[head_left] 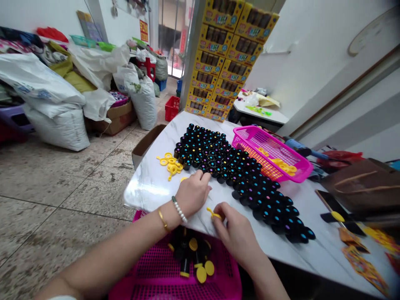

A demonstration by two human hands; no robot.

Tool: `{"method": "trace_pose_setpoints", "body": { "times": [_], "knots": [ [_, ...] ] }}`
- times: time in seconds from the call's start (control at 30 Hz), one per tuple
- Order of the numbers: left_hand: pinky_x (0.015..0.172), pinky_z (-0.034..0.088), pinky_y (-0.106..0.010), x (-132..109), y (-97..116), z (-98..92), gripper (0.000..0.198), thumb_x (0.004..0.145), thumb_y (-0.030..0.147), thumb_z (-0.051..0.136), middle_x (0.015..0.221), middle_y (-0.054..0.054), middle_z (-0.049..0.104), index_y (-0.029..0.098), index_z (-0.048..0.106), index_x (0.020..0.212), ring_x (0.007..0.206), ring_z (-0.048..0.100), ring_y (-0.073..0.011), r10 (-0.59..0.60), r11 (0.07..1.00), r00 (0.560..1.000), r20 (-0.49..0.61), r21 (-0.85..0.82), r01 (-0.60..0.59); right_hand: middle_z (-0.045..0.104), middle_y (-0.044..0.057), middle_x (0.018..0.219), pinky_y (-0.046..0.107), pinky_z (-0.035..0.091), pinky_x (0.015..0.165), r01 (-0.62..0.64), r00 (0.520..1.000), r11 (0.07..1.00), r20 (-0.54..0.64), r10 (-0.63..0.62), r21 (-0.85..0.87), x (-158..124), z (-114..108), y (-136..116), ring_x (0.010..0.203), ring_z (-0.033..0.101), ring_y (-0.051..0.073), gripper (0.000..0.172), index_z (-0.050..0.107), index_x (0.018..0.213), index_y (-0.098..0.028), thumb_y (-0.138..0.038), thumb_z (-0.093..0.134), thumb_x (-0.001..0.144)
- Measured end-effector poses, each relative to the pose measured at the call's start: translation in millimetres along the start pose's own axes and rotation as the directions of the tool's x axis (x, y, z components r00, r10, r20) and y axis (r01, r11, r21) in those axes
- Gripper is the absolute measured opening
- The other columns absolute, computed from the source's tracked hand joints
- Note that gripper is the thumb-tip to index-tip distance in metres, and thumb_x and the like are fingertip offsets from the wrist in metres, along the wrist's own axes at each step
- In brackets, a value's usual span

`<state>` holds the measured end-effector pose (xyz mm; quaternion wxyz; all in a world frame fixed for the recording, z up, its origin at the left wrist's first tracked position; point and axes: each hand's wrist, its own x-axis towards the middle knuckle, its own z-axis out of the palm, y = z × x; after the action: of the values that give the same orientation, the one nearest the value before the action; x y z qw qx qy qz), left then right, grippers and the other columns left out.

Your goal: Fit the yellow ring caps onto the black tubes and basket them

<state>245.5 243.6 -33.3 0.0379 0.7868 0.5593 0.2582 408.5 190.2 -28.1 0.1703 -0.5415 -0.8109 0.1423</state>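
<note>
My right hand point(233, 225) pinches a small yellow ring-ended wand point(213, 213) between thumb and fingers, just over the near table edge. Curled at the front of a dense group of black cylinders point(212, 150) is my left hand point(194, 191); what its fingers hold, if anything, is hidden. The cylinders stand upright, with blue, purple and yellow dots on top. A small pile of yellow ring wands point(171, 163) lies left of them. Below the table edge, a magenta basket point(150, 266) holds several black tubes with yellow caps point(201, 273).
A pink basket point(301, 166) with yellow pieces stands behind the cylinders. Stacked yellow boxes point(215, 62) rise at the table's far end. On the right lie a phone point(330, 204) and wrappers point(364, 266). White sacks point(56, 121) and a carton point(146, 146) sit left.
</note>
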Motion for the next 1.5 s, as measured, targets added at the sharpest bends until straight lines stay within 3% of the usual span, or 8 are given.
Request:
{"method": "trace_pose_setpoints", "body": {
  "times": [0.13,0.3,0.43,0.6,0.83,1.1,1.3,1.5],
  "knots": [
    [0.056,0.046,-0.027,31.2,-2.0,6.5,0.012,0.091,0.016,0.044,0.098,-0.007,0.054,0.017,0.055,0.096,0.082,0.057,-0.0203,0.094,0.976,0.995,0.029,0.194,-0.098,0.064,-0.001,0.081,0.024,0.044,0.06,-0.07,0.997,0.956,-0.001,0.074,0.285,-16.0,-3.6,5.8,0.063,0.058,0.014,0.017,0.056,0.104,-0.022,-0.021,0.049,0.088],
    [0.053,0.043,-0.027,46.0,-6.4,15.9,0.016,0.091,0.014,0.041,0.103,-0.009,0.053,0.016,0.055,0.098,0.079,0.057,-0.0196,0.087,0.969,0.995,0.037,0.229,-0.094,0.06,0.0,0.076,0.025,0.041,0.061,-0.112,0.988,0.928,-0.065,0.144,0.356,-25.5,-8.4,15.8,0.064,0.053,0.015,0.003,0.06,0.084,-0.021,-0.023,0.057,0.084],
    [0.053,0.042,-0.026,39.5,-4.2,8.9,0.015,0.09,0.015,0.043,0.102,-0.008,0.053,0.017,0.057,0.09,0.079,0.057,-0.0187,0.125,0.967,0.991,0.04,0.217,-0.131,0.055,-0.002,0.071,0.024,0.041,0.056,-0.182,0.974,0.843,-0.027,0.226,0.506,-23.9,-6.2,22.5,0.061,0.051,0.013,0.007,0.055,0.085,-0.021,-0.025,0.061,0.083],
    [0.064,0.047,-0.028,-2.3,3.9,-8.7,0.007,0.086,0.015,0.048,0.098,-0.005,0.057,0.016,0.055,0.087,0.075,0.056,-0.0156,0.198,0.98,0.974,0.113,-0.055,-0.193,0.058,-0.002,0.074,0.023,0.047,0.057,-0.234,0.936,0.562,0.026,0.352,0.793,-20.7,-6.2,32.9,0.062,0.058,0.012,0.028,0.053,0.098,-0.022,-0.03,0.07,0.078],
    [0.072,0.047,-0.029,-29.4,4.0,3.8,0.032,0.077,0.017,0.065,0.096,-0.004,0.058,0.015,0.055,0.107,0.077,0.054,-0.015,0.032,0.894,0.994,0.106,-0.447,0.019,0.069,0.001,0.07,0.021,0.048,0.051,-0.307,0.901,0.229,0.205,0.383,0.924,-0.4,-5.3,39.3,0.049,0.061,0.01,0.026,0.064,0.081,-0.017,-0.03,0.081,0.066],
    [0.075,0.045,-0.029,-30.1,1.3,11.9,0.016,0.081,0.031,0.066,0.086,-0.002,0.054,0.019,0.066,0.091,0.081,0.054,-0.0165,0.041,0.872,0.99,0.138,-0.489,0.032,0.067,0.002,0.061,0.017,0.044,0.046,-0.363,0.904,0.392,0.217,0.369,0.845,39.5,-0.3,21.5,0.048,0.056,0.008,0.021,0.07,0.069,-0.013,-0.029,0.082,0.064],
    [0.068,0.042,-0.027,-28.8,1.1,10.7,0.018,0.081,0.035,0.065,0.078,-0.001,0.054,0.018,0.065,0.087,0.075,0.054,-0.0161,0.042,0.873,0.986,0.163,-0.485,0.043,0.066,0.001,0.059,0.017,0.044,0.045,-0.401,0.879,0.278,0.282,0.383,0.873,42.8,3.6,21.5,0.045,0.055,0.007,0.021,0.068,0.066,-0.014,-0.029,0.082,0.062],
    [0.065,0.041,-0.026,-27.4,0.4,10.3,0.019,0.08,0.034,0.067,0.074,-0.001,0.058,0.017,0.066,0.089,0.07,0.054,-0.0152,0.052,0.875,0.983,0.176,-0.483,0.04,0.064,0.001,0.056,0.018,0.044,0.043,-0.4,0.882,0.282,0.283,0.376,0.872,43.2,5.7,21.7,0.044,0.054,0.008,0.021,0.067,0.067,-0.014,-0.03,0.081,0.064]
  ]
}}
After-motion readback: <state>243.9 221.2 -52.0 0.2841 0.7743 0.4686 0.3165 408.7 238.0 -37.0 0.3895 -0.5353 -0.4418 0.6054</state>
